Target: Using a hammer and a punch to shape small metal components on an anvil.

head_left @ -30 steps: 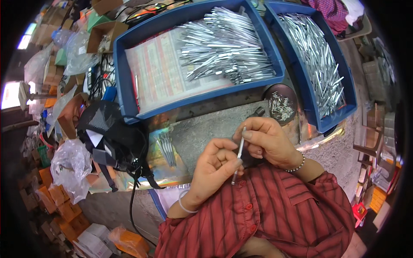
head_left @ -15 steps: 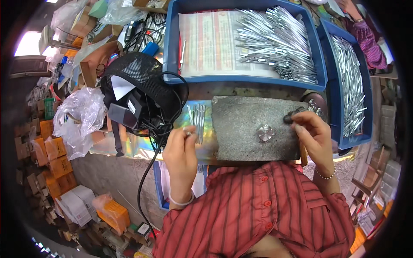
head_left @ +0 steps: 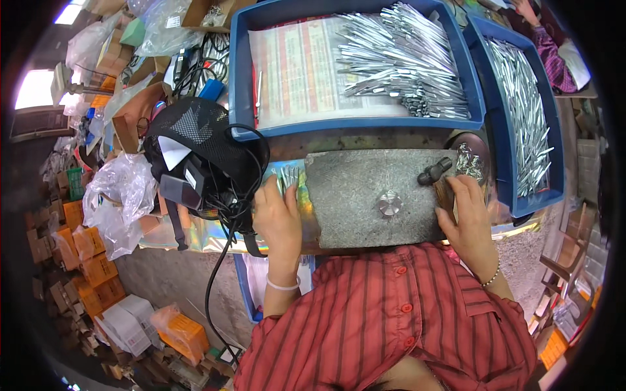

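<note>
A grey metal plate (head_left: 365, 189) with a round silver stud (head_left: 389, 204) lies on the bench in front of me. My left hand (head_left: 279, 218) rests at its left edge, fingers over a small cluster of thin metal pins (head_left: 289, 174) on a shiny iridescent sheet (head_left: 215, 238). My right hand (head_left: 466, 212) sits at the plate's right edge beside a small black knob (head_left: 433, 173) and a round dish of small metal bits (head_left: 471, 159). Whether either hand pinches anything is hidden.
Two blue trays (head_left: 242, 78) (head_left: 505, 153) full of long silver rods stand behind the plate. A black mesh cap with cables (head_left: 202, 153) lies to the left. Plastic bags, cardboard boxes and orange packets crowd the left side. Another person's sleeve (head_left: 551, 45) shows top right.
A second ago both hands were together holding a thin rod over the plate. They have since separated, the left to the pins at the plate's left, the right to its right edge.
</note>
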A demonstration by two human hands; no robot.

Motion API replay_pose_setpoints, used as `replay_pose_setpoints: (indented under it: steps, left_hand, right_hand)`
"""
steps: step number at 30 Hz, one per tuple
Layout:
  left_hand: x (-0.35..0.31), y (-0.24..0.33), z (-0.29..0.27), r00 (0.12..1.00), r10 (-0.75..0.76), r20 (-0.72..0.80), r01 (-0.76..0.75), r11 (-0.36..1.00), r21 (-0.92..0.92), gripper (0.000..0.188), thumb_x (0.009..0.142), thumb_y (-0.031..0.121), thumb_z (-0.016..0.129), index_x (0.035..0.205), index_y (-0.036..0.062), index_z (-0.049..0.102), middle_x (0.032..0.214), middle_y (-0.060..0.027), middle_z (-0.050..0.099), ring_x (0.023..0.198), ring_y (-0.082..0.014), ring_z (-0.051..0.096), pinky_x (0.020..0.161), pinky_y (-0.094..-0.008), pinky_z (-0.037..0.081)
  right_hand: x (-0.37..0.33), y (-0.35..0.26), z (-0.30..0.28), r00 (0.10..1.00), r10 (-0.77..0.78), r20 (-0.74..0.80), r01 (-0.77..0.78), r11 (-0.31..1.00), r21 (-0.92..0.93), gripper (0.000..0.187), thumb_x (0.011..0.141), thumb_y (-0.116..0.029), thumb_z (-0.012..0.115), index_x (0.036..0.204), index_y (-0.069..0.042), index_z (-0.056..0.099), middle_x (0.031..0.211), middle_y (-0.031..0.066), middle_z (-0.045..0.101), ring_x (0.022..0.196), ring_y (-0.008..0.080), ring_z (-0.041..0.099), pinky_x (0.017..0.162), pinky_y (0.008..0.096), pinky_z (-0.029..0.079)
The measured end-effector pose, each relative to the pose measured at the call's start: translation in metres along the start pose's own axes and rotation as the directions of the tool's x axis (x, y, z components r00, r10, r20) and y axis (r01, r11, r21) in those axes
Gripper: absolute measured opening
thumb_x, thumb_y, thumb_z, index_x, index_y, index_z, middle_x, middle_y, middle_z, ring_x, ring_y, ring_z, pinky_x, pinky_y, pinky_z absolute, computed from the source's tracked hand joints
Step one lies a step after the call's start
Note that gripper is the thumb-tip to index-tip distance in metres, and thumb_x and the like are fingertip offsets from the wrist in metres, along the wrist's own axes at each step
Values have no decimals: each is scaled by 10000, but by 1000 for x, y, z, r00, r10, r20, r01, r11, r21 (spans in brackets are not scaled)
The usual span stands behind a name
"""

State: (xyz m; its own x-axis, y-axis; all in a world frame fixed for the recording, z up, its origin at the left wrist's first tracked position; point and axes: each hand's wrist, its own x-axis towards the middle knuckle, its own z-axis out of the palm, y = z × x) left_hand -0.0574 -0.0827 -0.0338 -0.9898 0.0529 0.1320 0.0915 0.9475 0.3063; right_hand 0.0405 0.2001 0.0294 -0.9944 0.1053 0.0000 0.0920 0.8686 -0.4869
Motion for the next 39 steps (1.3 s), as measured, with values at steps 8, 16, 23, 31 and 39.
replay_pose_setpoints:
  steps: [8, 16, 23, 31, 39]
  left_hand:
    - [-2, -6, 2, 990, 117, -74, -122, 991, -63, 322, 807, 163, 616, 1078, 11, 530, 984, -182, 578, 877, -359, 543, 743, -406, 436]
    - [0, 20, -29, 995, 81, -66, -91, 979, -182, 267, 798, 59, 593, 1052, -5, 545, 962, -172, 578, 864, -325, 570, 741, -374, 462]
    - [78, 102, -56, 928, 370, 42, -262, 731, -630, 154, 795, 17, 601, 946, -16, 598, 828, -119, 600, 721, -182, 580, 654, -272, 465]
    - [191, 133, 41, 857, 462, 227, -460, 886, -64, 162, 725, 68, 601, 877, 11, 602, 851, -207, 585, 879, -335, 581, 748, -423, 464]
    - [204, 129, 77, 769, 603, 209, -610, 791, -37, 81, 701, 61, 566, 769, 25, 542, 744, -199, 583, 763, -365, 570, 673, -444, 442]
  right_hand:
    - [-6, 8, -1, 995, 91, 41, -88, 994, -70, 396, 737, -3, 548, 1121, -2, 452, 1060, 180, 482, 975, 362, 494, 806, 395, 397]
    - [-5, 21, -6, 995, 80, 53, -91, 959, 269, 323, 785, -1, 541, 1095, 11, 450, 938, 145, 532, 836, 256, 557, 731, 311, 423]
    - [-1, 17, 4, 982, 58, 179, -161, 746, 646, 239, 779, -75, 590, 994, -4, 511, 701, 26, 473, 600, 96, 417, 531, 244, 335]
    - [-1, 25, 10, 978, 14, 206, -149, 736, 660, 163, 777, -82, 559, 923, -12, 579, 607, 25, 402, 540, 93, 391, 495, 258, 313]
    - [4, 30, 4, 975, -36, 220, -124, 734, 668, 175, 792, -121, 570, 918, -4, 539, 640, 158, 524, 559, 303, 548, 528, 359, 414]
